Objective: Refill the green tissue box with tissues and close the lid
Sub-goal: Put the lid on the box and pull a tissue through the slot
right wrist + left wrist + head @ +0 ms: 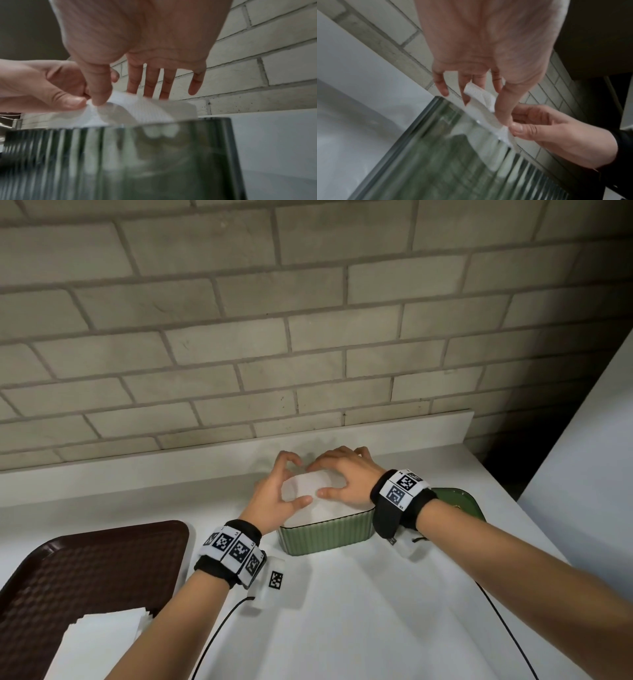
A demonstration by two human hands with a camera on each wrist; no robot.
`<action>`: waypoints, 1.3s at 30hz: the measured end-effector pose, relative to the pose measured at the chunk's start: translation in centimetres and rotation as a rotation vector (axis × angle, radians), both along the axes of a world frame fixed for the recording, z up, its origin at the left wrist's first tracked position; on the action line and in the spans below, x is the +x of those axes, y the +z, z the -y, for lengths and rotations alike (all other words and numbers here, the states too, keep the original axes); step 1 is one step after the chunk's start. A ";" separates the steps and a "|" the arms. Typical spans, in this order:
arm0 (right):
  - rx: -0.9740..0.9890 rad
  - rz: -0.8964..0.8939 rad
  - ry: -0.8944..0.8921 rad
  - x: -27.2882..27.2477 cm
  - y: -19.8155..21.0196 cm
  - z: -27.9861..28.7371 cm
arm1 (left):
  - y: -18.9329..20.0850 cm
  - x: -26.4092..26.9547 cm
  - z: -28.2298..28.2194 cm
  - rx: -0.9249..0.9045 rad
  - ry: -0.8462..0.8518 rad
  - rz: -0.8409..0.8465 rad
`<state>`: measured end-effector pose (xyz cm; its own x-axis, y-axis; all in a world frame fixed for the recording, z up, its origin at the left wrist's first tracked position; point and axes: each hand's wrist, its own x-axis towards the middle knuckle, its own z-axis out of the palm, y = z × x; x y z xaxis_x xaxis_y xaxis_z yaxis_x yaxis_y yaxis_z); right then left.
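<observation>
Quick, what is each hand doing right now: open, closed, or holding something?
Left hand: pinches the top tissue above the green box.
Right hand: pinches the same tissue, thumb against fingers.

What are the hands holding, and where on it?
Left hand and right hand both pinch the top tissue by its lifted fold, just above the stack in the green tissue box.
</observation>
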<state>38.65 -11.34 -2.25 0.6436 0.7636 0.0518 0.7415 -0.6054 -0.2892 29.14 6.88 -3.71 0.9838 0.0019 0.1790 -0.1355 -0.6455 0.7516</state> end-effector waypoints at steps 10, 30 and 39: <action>0.125 -0.010 -0.318 1.7 1.0 6.6 | -0.7 -0.3 -1.3 0.101 0.291 0.011; -0.089 -0.296 -0.671 1.4 -5.3 21.2 | -2.5 -2.0 0.1 -0.342 0.404 0.113; 0.414 -0.324 -0.342 0.8 2.3 13.5 | -3.1 -1.9 1.0 -0.598 0.347 0.110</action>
